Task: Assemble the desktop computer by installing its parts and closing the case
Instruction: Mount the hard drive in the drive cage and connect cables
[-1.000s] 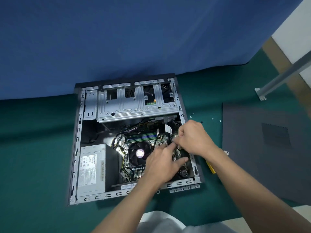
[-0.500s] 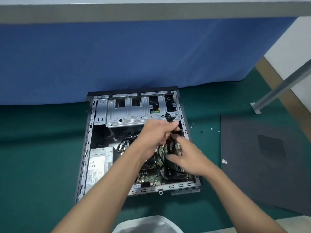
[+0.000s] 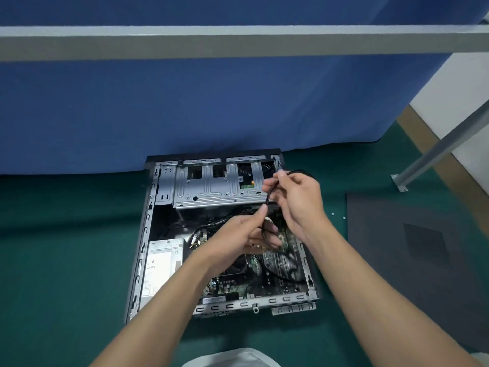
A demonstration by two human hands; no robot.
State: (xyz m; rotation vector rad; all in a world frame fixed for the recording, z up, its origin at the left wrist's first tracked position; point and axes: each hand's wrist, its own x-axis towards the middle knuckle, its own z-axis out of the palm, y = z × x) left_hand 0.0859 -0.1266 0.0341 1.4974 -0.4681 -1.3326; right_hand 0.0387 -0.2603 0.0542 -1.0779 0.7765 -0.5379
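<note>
Both hands were up over the open case (image 3: 145, 234), and each grip pinched the black cable (image 3: 268, 195): right hand (image 3: 297, 198) high by the drive cage (image 3: 206, 190), left hand (image 3: 238, 241) lower, above the motherboard (image 3: 276, 260). The power supply (image 3: 162, 260) and board sat in place, so call it midway. Left to do, I reckoned: plug that cable in, then fit the side panel (image 3: 391, 260) lying off to the right, loose screws (image 3: 344, 218) beside it.

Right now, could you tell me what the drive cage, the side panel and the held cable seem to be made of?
Drive cage: apparently bare stamped sheet steel, from its silver sheen and pressed ribs. Side panel: probably painted metal, matte dark grey. Cable: black, likely plastic-sheathed, since it curves.
</note>
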